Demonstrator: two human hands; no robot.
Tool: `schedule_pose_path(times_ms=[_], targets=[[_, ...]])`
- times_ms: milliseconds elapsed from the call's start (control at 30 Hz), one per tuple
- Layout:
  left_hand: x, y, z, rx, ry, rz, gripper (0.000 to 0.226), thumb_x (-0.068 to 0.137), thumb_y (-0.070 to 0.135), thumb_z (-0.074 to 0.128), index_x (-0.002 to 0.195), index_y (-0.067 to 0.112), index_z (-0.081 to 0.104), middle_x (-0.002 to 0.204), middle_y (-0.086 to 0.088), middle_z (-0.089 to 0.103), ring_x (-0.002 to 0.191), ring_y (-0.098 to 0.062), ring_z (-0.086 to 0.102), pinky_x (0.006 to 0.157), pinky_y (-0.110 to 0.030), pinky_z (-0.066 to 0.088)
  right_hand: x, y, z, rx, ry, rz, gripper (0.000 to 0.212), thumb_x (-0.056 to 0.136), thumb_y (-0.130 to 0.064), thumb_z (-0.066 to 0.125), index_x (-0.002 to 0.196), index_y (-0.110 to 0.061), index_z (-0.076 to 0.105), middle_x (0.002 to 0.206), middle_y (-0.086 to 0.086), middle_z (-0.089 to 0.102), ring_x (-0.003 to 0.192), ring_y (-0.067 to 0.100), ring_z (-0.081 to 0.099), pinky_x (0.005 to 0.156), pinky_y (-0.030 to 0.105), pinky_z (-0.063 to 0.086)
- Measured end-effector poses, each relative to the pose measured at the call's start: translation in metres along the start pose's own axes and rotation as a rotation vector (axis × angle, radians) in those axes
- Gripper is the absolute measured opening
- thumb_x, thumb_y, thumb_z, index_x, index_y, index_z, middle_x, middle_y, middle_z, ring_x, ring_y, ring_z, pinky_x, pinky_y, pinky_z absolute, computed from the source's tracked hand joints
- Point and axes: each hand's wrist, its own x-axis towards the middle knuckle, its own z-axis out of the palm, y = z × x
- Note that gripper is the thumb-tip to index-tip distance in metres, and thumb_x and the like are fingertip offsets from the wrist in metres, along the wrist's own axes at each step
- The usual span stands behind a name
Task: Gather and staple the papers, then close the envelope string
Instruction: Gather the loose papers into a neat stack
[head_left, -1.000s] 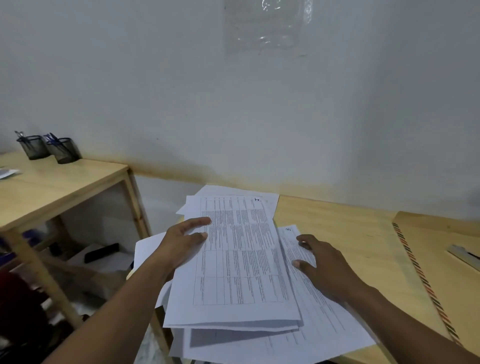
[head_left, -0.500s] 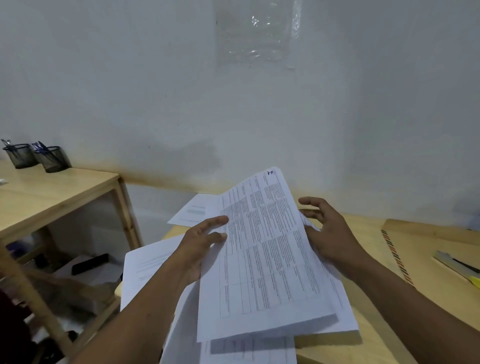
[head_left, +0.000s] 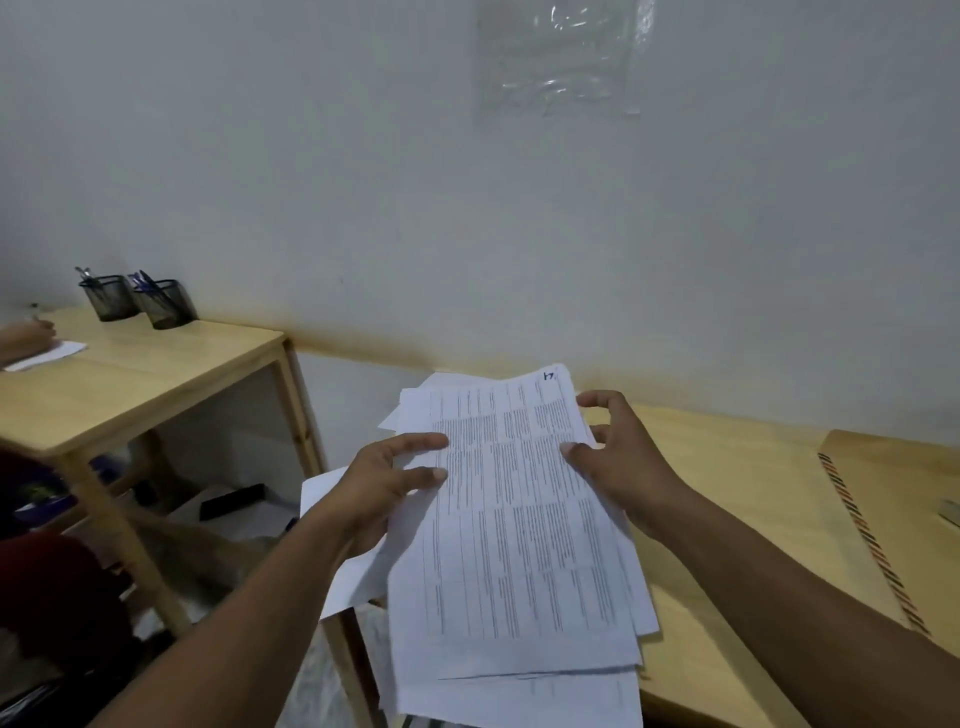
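Observation:
A stack of printed white papers (head_left: 519, 540) lies over the left end of the wooden table (head_left: 727, 478), loosely fanned, with its lower sheets overhanging the near-left corner. My left hand (head_left: 384, 488) grips the stack's left edge, thumb and fingers on the top sheet. My right hand (head_left: 618, 457) holds the right edge near the top, fingers curled around it. A large brown envelope (head_left: 904, 499) with a striped border lies flat at the table's right. A metal tool (head_left: 950, 512), perhaps the stapler, rests on the envelope at the frame's edge.
A second wooden desk (head_left: 130, 374) stands to the left with two mesh pen cups (head_left: 140, 304) and another person's hand (head_left: 26, 338) writing on paper. Below the gap between the desks sits a box with a dark object (head_left: 234, 501). A white wall runs close behind.
The top sheets, lifted and tilted half a second ago, have come back down toward the pile. Both hands now pinch the stack's sides, squaring it.

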Motion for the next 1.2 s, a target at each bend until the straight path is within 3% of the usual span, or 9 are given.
schedule_pose_path(times_ms=[167, 233, 333, 400, 533, 700, 867, 1067, 1200], targets=[[-0.017, 0.001, -0.048, 0.114, 0.086, -0.001, 0.034, 0.087, -0.007, 0.071, 0.107, 0.018, 0.080, 0.131, -0.001, 0.068, 0.117, -0.027, 0.067, 0.105, -0.046, 0.052, 0.005, 0.014, 0.017, -0.036, -0.002, -0.013, 0.035, 0.095, -0.014, 0.056, 0.124, -0.028, 0.043, 0.104, 0.006, 0.070, 0.075, 0.021, 0.071, 0.072, 0.044, 0.059], [-0.026, 0.001, -0.069, 0.145, 0.155, -0.027, 0.034, 0.088, -0.006, 0.069, 0.110, 0.019, 0.079, 0.127, -0.003, 0.069, 0.112, -0.028, 0.069, 0.098, -0.043, 0.057, 0.008, 0.024, 0.016, -0.148, 0.052, -0.021, 0.030, 0.094, -0.012, 0.054, 0.121, -0.025, 0.046, 0.100, 0.005, 0.071, 0.079, 0.021, 0.073, 0.069, 0.042, 0.059], [-0.034, -0.003, -0.094, 0.121, 0.197, -0.057, 0.035, 0.087, -0.005, 0.070, 0.108, 0.020, 0.080, 0.126, -0.011, 0.072, 0.106, -0.034, 0.072, 0.102, -0.048, 0.054, 0.011, 0.043, 0.014, -0.330, 0.109, -0.040, 0.027, 0.092, -0.011, 0.055, 0.116, -0.023, 0.050, 0.100, 0.006, 0.070, 0.077, 0.021, 0.067, 0.065, 0.035, 0.052], [-0.037, -0.004, -0.097, 0.104, 0.197, -0.066, 0.035, 0.088, -0.007, 0.068, 0.112, 0.016, 0.078, 0.121, -0.013, 0.074, 0.099, -0.033, 0.075, 0.097, -0.044, 0.056, 0.011, 0.053, 0.013, -0.469, 0.098, -0.049, 0.031, 0.090, -0.020, 0.062, 0.118, -0.025, 0.050, 0.111, 0.006, 0.069, 0.092, 0.023, 0.064, 0.077, 0.036, 0.049], [-0.037, -0.002, -0.083, 0.135, 0.190, -0.078, 0.034, 0.090, -0.005, 0.068, 0.116, 0.015, 0.077, 0.119, -0.009, 0.074, 0.099, -0.031, 0.076, 0.099, -0.046, 0.056, 0.007, 0.071, 0.016, -0.854, 0.052, -0.014, 0.064, 0.086, -0.056, 0.062, 0.140, -0.031, 0.037, 0.137, -0.003, 0.056, 0.131, 0.026, 0.042, 0.100, 0.043, 0.031], [-0.027, -0.003, -0.062, 0.167, 0.120, -0.032, 0.035, 0.091, -0.006, 0.067, 0.121, 0.010, 0.074, 0.128, -0.005, 0.070, 0.110, -0.020, 0.069, 0.110, -0.040, 0.047, 0.003, 0.078, 0.017, -0.853, 0.082, -0.032, 0.065, 0.089, -0.061, 0.058, 0.142, -0.031, 0.035, 0.135, -0.005, 0.058, 0.129, 0.023, 0.046, 0.100, 0.044, 0.028], [-0.015, -0.013, -0.050, 0.078, 0.083, -0.067, 0.034, 0.089, -0.009, 0.068, 0.112, 0.014, 0.078, 0.124, -0.005, 0.073, 0.117, -0.028, 0.068, 0.114, -0.046, 0.044, -0.005, 0.079, 0.025, -0.802, 0.142, -0.077, 0.061, 0.091, -0.055, 0.059, 0.141, -0.031, 0.035, 0.135, -0.004, 0.059, 0.130, 0.021, 0.046, 0.098, 0.042, 0.027], [-0.013, -0.017, -0.052, 0.136, 0.073, -0.069, 0.035, 0.087, -0.006, 0.070, 0.105, 0.022, 0.082, 0.123, -0.005, 0.074, 0.120, -0.028, 0.067, 0.115, -0.048, 0.043, -0.004, 0.088, 0.017, -0.791, 0.146, -0.034, 0.087, 0.087, -0.069, 0.052, 0.154, -0.028, 0.015, 0.155, -0.003, 0.041, 0.150, 0.020, 0.024, 0.114, 0.051, 0.018], [-0.013, -0.016, -0.047, 0.135, 0.063, -0.060, 0.035, 0.087, -0.006, 0.070, 0.106, 0.022, 0.082, 0.124, -0.004, 0.074, 0.118, -0.028, 0.068, 0.114, -0.048, 0.044, -0.007, 0.087, 0.015, -0.722, 0.187, -0.073, 0.080, 0.086, -0.063, 0.060, 0.149, -0.030, 0.022, 0.147, -0.005, 0.051, 0.140, 0.019, 0.041, 0.111, 0.048, 0.021]])
